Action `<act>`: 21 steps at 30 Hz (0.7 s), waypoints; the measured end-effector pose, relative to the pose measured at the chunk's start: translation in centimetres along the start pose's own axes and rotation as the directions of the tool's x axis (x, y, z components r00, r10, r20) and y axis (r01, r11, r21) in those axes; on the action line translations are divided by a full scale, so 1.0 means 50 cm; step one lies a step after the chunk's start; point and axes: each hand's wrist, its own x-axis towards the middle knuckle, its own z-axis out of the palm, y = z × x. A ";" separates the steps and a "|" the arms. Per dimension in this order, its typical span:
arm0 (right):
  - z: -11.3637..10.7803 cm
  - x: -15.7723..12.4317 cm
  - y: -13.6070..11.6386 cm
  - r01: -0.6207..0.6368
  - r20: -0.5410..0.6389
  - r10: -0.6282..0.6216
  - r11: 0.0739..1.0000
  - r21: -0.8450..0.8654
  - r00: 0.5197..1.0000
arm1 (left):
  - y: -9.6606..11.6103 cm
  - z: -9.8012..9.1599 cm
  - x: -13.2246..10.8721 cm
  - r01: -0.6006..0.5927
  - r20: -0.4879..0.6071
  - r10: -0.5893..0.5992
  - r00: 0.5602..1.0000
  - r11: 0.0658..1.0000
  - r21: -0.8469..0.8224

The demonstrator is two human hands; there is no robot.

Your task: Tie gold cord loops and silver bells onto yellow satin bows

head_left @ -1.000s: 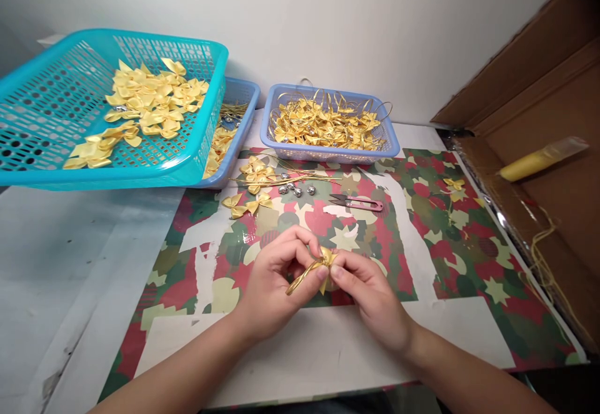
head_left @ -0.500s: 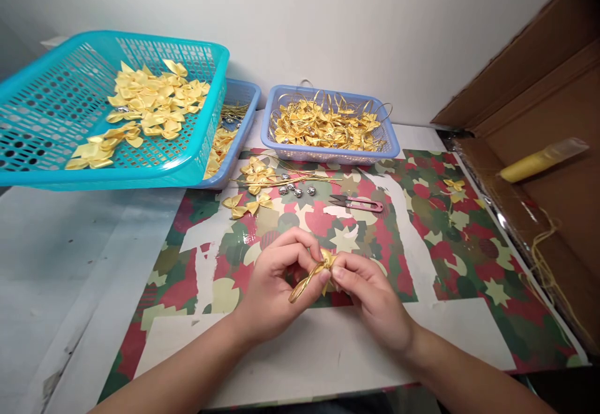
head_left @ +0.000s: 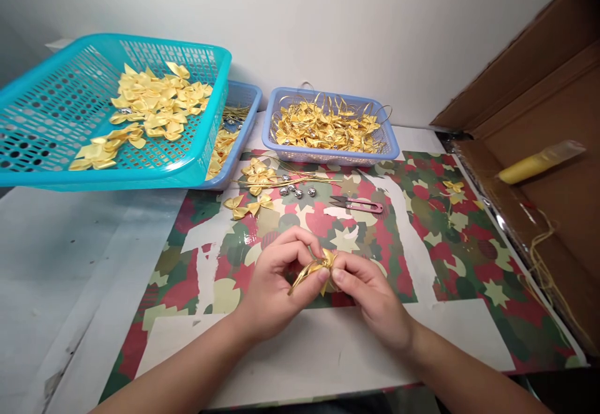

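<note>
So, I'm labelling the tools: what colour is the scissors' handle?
The handle is pink; it shows best in the head view.

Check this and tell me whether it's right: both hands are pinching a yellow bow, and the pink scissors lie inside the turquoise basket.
Not quite: the pink scissors are not in the turquoise basket; the head view shows them lying on the patterned sheet. The left hand and right hand do pinch a yellow bow.

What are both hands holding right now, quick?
Left hand: closed, pinching a yellow bow with looped gold cord.
Right hand: closed, pinching the same bow's other side.
</note>
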 end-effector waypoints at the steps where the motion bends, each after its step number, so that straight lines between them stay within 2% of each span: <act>1: -0.002 0.000 0.000 0.026 0.007 -0.026 0.999 -0.032 1.000 | -0.001 0.000 0.001 0.035 0.001 -0.035 0.999 0.999 -0.030; 6: -0.011 0.004 -0.002 0.142 0.032 -0.138 0.968 -0.208 0.990 | -0.010 -0.001 0.003 0.197 0.075 -0.184 0.980 0.945 -0.259; 13: -0.013 0.008 -0.009 0.276 0.070 -0.269 0.890 -0.362 0.961 | -0.014 0.000 0.009 0.361 0.155 -0.328 0.932 0.798 -0.482; 17: -0.014 0.008 -0.008 0.316 0.081 -0.312 0.848 -0.424 0.946 | -0.016 0.003 0.010 0.437 0.220 -0.383 0.897 0.697 -0.569; 21: -0.015 0.005 -0.009 0.350 0.095 -0.348 0.813 -0.465 0.933 | -0.015 0.007 0.012 0.480 0.262 -0.411 0.873 0.633 -0.608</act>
